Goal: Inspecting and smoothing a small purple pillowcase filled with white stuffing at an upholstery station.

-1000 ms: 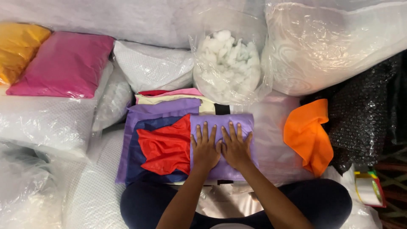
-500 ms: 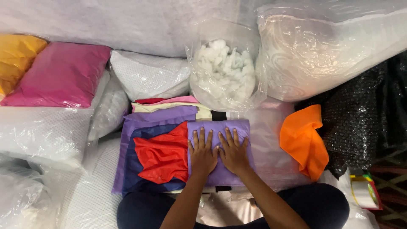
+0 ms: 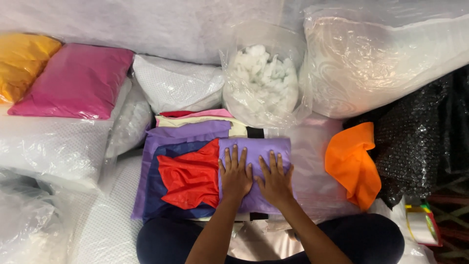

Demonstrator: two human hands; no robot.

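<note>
Item: lilac fabric piece (image 3: 254, 146), flattening in progress; left hand (image 3: 236, 173) and right hand (image 3: 276, 180) pressing flat, fingers spread, grasping nothing. Red cloth (image 3: 188, 178) lying left of them.

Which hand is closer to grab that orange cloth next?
The right hand, probably. It lies flat on the purple cushion on the side nearer the orange cloth, with only clear plastic between. The left hand rests beside it, nearer the red cloth.
</note>
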